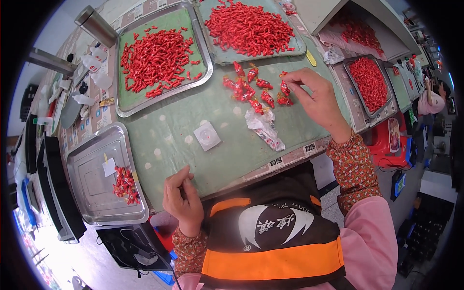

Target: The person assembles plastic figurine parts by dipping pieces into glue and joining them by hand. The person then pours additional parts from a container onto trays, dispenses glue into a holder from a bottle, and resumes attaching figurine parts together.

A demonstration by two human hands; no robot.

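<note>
My right hand (311,94) reaches over the far right part of the green mat (183,159). Its thumb and forefinger pinch a small shiny red piece (284,87), whose exact kind I cannot make out. Just left of those fingertips lies a loose cluster of similar red pieces (244,91), shiny and twisted-looking. Below the cluster sits a crumpled white wrapper (265,129). Near the table's front edge my left hand (183,198) is empty, its fingers loosely bent and apart. Between the hands, a small white square with a round mark (208,137) lies flat on the mat.
Two trays heaped with small red pieces, one silver-rimmed (209,72) and one pale (232,59), stand at the back. A metal tray (92,188) at left holds a few more. A flask (95,25) stands far left; another filled tray (369,84) is at right.
</note>
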